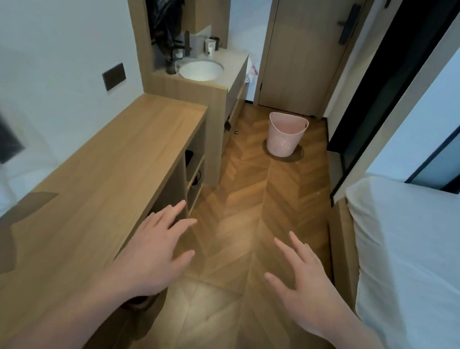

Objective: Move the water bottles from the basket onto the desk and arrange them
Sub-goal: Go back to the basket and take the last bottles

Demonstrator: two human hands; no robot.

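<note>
A pink plastic basket (285,136) stands on the wooden floor far ahead, near the door; its inside is hidden from here and no bottles show. The long wooden desk (96,184) runs along the left wall, its top bare. My left hand (156,250) hovers palm down with fingers spread, beside the desk's front edge and holding nothing. My right hand (304,287) hovers the same way over the floor, fingers spread and empty. Both hands are well short of the basket.
A bed with white sheets (422,278) fills the right side. A sink counter (201,70) with cups sits beyond the desk. A closed wooden door (304,45) is behind the basket. Open shelves (193,169) lie under the desk. A herringbone floor aisle (250,207) leads to the basket.
</note>
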